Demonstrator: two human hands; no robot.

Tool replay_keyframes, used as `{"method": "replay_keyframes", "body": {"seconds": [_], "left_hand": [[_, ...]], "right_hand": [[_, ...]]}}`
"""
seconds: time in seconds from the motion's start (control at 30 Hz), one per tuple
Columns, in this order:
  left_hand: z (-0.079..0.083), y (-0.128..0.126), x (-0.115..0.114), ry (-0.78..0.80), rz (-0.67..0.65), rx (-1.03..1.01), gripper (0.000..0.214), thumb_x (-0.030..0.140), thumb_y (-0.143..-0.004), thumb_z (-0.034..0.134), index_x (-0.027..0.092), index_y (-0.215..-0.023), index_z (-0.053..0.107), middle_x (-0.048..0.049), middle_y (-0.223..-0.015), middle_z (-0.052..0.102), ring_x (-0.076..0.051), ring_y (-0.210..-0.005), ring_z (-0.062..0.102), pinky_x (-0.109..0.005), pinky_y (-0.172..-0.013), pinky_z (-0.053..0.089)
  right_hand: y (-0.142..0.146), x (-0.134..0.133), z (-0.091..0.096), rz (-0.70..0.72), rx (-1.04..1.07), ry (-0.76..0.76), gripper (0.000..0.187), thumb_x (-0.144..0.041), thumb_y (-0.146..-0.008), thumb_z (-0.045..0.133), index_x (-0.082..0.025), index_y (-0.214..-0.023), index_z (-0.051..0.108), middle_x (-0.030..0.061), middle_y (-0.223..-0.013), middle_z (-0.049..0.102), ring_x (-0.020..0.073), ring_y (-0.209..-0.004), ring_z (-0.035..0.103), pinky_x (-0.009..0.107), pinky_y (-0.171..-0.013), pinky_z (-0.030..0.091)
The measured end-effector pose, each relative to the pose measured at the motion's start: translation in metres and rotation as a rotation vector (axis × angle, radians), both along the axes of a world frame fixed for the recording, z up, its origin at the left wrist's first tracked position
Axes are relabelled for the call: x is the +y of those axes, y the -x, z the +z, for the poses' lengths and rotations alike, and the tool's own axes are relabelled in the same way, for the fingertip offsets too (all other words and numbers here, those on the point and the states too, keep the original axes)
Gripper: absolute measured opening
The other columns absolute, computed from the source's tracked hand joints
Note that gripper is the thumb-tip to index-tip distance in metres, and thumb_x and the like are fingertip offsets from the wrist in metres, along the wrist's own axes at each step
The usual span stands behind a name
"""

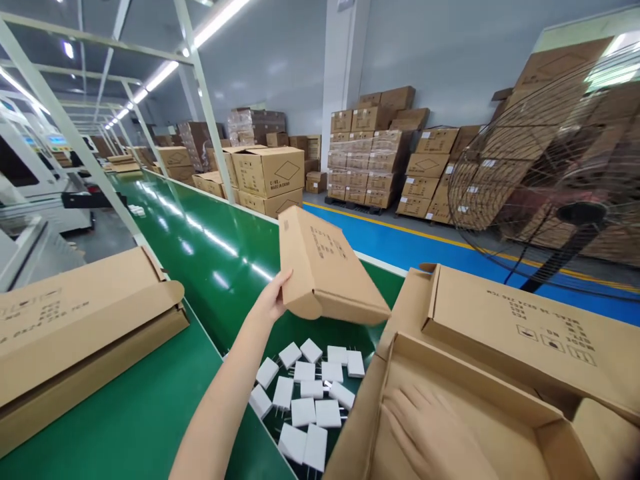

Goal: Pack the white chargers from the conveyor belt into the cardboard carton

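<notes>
Hidden fingers: most of my left hand's (274,297) fingers pass out of sight behind the raised carton; the thumb shows at its edge.
Blurred hand: my right hand (425,427) lies inside the open carton box (470,380), fingers extended and gripping nothing visible; whether it presses the bottom, I cannot tell.
Cut off: the closed carton (85,320) at left and the wire-caged fan (580,213) at right leave the view.
Raised carton (330,267): brown corrugated cardboard, shallow, tilted, with a rounded flap and dark print too blurred to read; my left hand grasps it above the green conveyor belt (220,247), beyond the white pronged adapters (312,389).
</notes>
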State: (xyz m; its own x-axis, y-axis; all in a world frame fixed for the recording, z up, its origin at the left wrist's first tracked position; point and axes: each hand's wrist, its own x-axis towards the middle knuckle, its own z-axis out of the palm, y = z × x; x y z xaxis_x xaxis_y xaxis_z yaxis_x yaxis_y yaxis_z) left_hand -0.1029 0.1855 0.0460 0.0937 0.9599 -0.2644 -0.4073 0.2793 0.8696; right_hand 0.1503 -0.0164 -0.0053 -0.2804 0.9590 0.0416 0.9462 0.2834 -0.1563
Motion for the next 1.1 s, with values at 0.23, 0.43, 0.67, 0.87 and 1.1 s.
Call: {"method": "replay_keyframes", "body": {"seconds": [0.23, 0.43, 0.67, 0.87, 1.1], "left_hand": [[0.102, 0.061, -0.047, -0.374, 0.513, -0.166, 0.036, 0.039, -0.101, 0.044, 0.018, -0.128, 0.056, -0.0028, -0.133, 0.062, -0.020, -0.127, 0.053, -0.033, -0.105, 0.048], [0.108, 0.116, -0.092, -0.781, 0.902, -0.057, 0.022, 0.026, -0.102, 0.043, 0.017, -0.113, 0.060, -0.0007, -0.128, 0.064, -0.014, -0.126, 0.053, -0.032, -0.110, 0.044], [0.052, 0.155, -0.125, -0.501, 1.157, 0.037, 0.017, 0.012, -0.093, 0.053, 0.022, -0.081, 0.060, 0.0067, -0.097, 0.073, -0.011, -0.114, 0.061, -0.035, -0.113, 0.040], [0.037, 0.183, -0.125, -0.087, 0.967, -0.039, 0.023, 0.013, -0.094, 0.049, 0.018, -0.074, 0.059, -0.0007, -0.076, 0.067, -0.011, -0.082, 0.068, -0.024, -0.089, 0.054], [0.042, 0.164, -0.155, 0.003, 0.433, 0.092, 0.029, 0.028, -0.095, 0.041, 0.015, -0.097, 0.067, -0.0093, -0.087, 0.071, -0.014, -0.068, 0.065, -0.026, -0.067, 0.055]], "right_hand": [[0.062, 0.104, -0.004, -0.213, -0.286, 0.225, 0.017, -0.033, -0.092, 0.059, -0.018, -0.092, 0.067, 0.0067, -0.101, 0.068, 0.0237, -0.097, 0.061, 0.045, -0.086, 0.049], [0.052, 0.131, -0.027, -0.342, -0.356, 0.386, 0.025, -0.037, -0.092, 0.061, -0.017, -0.108, 0.063, 0.0068, -0.112, 0.066, 0.0230, -0.099, 0.063, 0.046, -0.086, 0.054], [0.053, 0.152, -0.011, -0.306, -0.373, 0.417, 0.028, -0.034, -0.091, 0.063, -0.017, -0.113, 0.062, 0.0077, -0.116, 0.064, 0.0226, -0.099, 0.064, 0.044, -0.083, 0.056], [0.075, 0.154, -0.012, -0.165, -0.351, 0.430, 0.032, -0.035, -0.091, 0.063, -0.018, -0.118, 0.060, 0.0084, -0.120, 0.063, 0.0238, -0.101, 0.063, 0.045, -0.084, 0.055], [0.092, 0.153, -0.010, -0.185, -0.347, 0.525, 0.030, -0.034, -0.090, 0.064, -0.018, -0.115, 0.061, 0.0070, -0.115, 0.064, 0.0228, -0.098, 0.065, 0.043, -0.082, 0.056]]}}
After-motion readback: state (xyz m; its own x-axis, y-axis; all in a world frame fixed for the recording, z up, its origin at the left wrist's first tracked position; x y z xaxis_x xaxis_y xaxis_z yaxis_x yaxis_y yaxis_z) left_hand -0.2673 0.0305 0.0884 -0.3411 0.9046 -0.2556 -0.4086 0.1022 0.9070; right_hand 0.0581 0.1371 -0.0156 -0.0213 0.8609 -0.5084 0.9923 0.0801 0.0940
